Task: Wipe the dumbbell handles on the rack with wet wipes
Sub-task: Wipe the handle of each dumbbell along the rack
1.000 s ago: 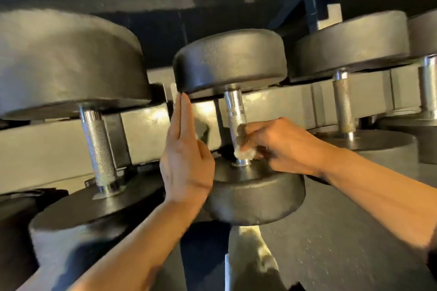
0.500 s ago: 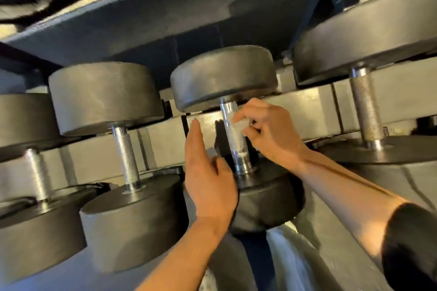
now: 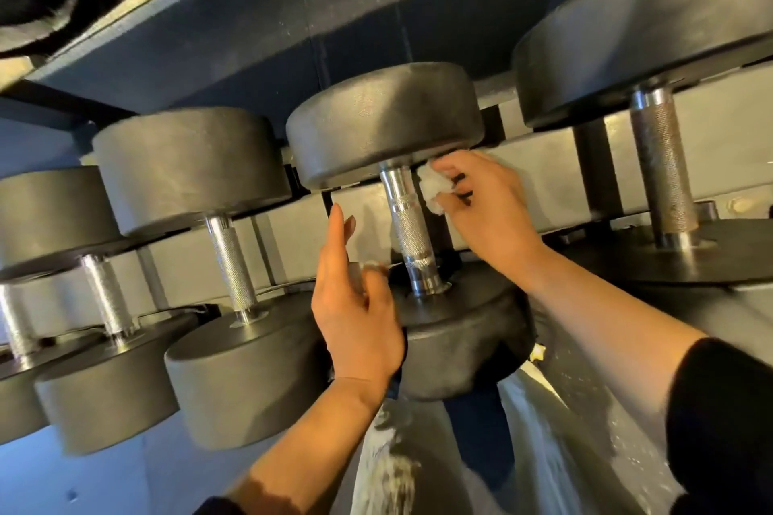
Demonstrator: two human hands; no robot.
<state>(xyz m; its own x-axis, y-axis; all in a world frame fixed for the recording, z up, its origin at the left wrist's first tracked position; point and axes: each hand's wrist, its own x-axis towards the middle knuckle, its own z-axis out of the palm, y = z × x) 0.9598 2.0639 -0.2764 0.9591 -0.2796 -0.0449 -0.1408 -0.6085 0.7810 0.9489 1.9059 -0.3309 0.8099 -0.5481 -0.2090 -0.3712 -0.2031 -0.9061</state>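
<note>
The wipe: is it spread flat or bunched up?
Bunched up. The wipe is a crumpled white wad pinched in the right hand, beside the handle.

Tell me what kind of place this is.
Most likely a gym's free-weight area. Black round-headed dumbbells with knurled steel handles sit side by side on a tiered rack, and the right hand holds a wet wipe beside one handle.

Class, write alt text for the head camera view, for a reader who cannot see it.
A right hand pinches a crumpled white wet wipe beside the top of a dumbbell's steel handle, while the open left hand rests against the near weight head. More dumbbells sit either side on the rack.
</note>
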